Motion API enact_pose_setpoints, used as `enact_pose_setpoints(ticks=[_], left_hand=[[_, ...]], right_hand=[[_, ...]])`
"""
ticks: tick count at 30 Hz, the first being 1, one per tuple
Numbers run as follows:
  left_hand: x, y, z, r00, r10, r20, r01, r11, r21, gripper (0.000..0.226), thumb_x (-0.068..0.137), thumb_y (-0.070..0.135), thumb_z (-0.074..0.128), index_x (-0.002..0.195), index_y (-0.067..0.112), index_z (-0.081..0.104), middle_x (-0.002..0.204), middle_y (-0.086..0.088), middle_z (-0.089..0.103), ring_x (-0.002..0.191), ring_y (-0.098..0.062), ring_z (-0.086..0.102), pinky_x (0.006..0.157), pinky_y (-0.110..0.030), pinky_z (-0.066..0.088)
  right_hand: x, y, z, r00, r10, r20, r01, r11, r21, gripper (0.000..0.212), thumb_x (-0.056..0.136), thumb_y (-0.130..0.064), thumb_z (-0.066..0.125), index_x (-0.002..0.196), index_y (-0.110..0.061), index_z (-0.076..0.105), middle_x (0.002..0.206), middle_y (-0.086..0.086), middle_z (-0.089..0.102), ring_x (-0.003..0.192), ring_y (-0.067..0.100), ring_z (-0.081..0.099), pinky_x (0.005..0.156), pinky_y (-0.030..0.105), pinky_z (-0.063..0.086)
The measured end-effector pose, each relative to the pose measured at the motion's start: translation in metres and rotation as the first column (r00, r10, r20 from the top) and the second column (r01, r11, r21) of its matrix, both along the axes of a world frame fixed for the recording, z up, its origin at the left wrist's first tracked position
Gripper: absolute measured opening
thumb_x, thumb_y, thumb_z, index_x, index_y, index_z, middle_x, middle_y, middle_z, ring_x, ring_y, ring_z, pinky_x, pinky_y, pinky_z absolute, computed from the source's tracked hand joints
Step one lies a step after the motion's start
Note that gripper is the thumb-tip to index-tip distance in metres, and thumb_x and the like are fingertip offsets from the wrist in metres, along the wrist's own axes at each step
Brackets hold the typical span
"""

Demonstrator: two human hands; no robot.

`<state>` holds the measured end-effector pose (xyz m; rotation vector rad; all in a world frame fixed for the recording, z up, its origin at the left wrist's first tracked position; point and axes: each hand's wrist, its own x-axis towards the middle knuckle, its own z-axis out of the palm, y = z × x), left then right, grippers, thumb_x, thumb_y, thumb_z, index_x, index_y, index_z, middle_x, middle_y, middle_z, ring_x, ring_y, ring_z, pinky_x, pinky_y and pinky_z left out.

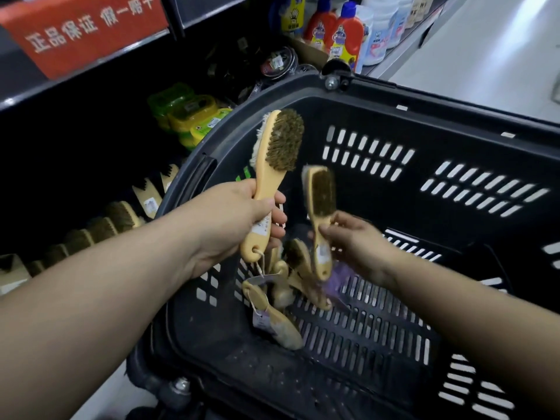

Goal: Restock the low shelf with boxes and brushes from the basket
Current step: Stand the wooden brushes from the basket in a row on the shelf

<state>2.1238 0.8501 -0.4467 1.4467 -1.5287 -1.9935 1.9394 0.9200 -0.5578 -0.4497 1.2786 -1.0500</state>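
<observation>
My left hand grips the handle of a wooden brush with brown bristles, held upright over the left rim of the black basket. My right hand pinches the handle of a second wooden brush, blurred, above the basket's inside. Several more wooden brushes with tags lie on the basket floor below both hands. The low shelf to the left is dark, with a row of brushes standing along its front.
Green and yellow packs sit deeper on the low shelf. Round dark tins and bottles stand further right. A red sign hangs on the upper shelf edge. Pale floor lies beyond the basket.
</observation>
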Motion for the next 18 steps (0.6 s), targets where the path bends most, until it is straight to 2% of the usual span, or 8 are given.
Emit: enact_pose_setpoints(ticks=[4,6,8,10,12,15,18], left_hand=[[-0.002,0.000,-0.001,0.998,0.064,-0.023,-0.064,0.997,-0.037,0.020,0.100,0.013,0.040,0.096,0.011,0.059,0.072,-0.003,0.058,0.050,-0.005,0.059,0.061,-0.026,0.056],[-0.002,0.001,-0.002,0.997,0.074,-0.030,-0.076,0.995,-0.062,0.020,0.100,0.015,0.040,0.096,0.012,0.059,0.071,-0.001,0.059,0.049,-0.004,0.059,0.063,-0.027,0.055],[-0.002,0.001,-0.003,0.996,0.086,-0.032,-0.089,0.992,-0.087,0.019,0.100,0.018,0.040,0.098,0.012,0.059,0.074,-0.002,0.059,0.055,-0.007,0.060,0.065,-0.029,0.054],[-0.002,0.000,-0.004,0.995,0.091,-0.044,-0.094,0.992,-0.085,0.022,0.099,0.025,0.042,0.103,0.012,0.060,0.080,-0.006,0.062,0.066,-0.014,0.063,0.071,-0.034,0.053],[-0.001,-0.001,-0.005,0.996,0.058,-0.073,-0.062,0.997,-0.050,0.031,0.098,0.036,0.042,0.109,0.015,0.062,0.095,-0.012,0.069,0.083,-0.024,0.069,0.082,-0.039,0.055],[0.000,-0.001,-0.003,0.993,0.010,-0.117,-0.008,1.000,0.019,0.044,0.095,0.049,0.040,0.115,0.017,0.064,0.101,-0.009,0.074,0.094,-0.020,0.071,0.086,-0.038,0.054],[0.000,-0.001,-0.001,0.990,-0.016,-0.137,0.023,0.999,0.047,0.052,0.091,0.054,0.039,0.116,0.015,0.063,0.100,-0.008,0.074,0.094,-0.019,0.070,0.087,-0.037,0.053]], right_hand=[[0.003,-0.013,0.056,0.984,0.075,0.164,-0.037,0.975,-0.220,0.036,0.083,-0.009,0.055,0.118,-0.015,0.056,0.080,0.000,0.063,0.072,0.012,0.061,0.070,0.028,0.054],[0.010,-0.015,0.075,0.966,0.111,0.235,-0.034,0.951,-0.308,0.031,0.082,-0.010,0.055,0.113,-0.013,0.058,0.082,0.001,0.061,0.073,0.013,0.060,0.075,0.030,0.055],[0.021,-0.015,0.087,0.954,0.105,0.282,-0.002,0.940,-0.342,0.023,0.081,-0.013,0.058,0.104,-0.011,0.063,0.081,0.001,0.062,0.072,0.013,0.061,0.072,0.030,0.057],[0.032,-0.014,0.092,0.969,0.089,0.230,-0.006,0.942,-0.337,0.015,0.081,-0.020,0.061,0.090,-0.012,0.068,0.077,0.001,0.064,0.069,0.013,0.062,0.066,0.028,0.056],[0.041,-0.014,0.092,0.991,0.085,0.098,-0.050,0.946,-0.321,0.019,0.079,-0.030,0.061,0.081,-0.013,0.070,0.078,0.004,0.068,0.071,0.017,0.064,0.061,0.027,0.055],[0.050,-0.015,0.088,0.998,0.049,-0.042,-0.059,0.954,-0.295,0.033,0.078,-0.042,0.058,0.088,-0.012,0.069,0.081,0.008,0.067,0.077,0.023,0.062,0.067,0.034,0.053],[0.054,-0.015,0.088,0.997,0.039,-0.070,-0.058,0.958,-0.281,0.027,0.088,-0.032,0.057,0.099,-0.010,0.067,0.085,0.009,0.068,0.078,0.024,0.063,0.075,0.043,0.052]])
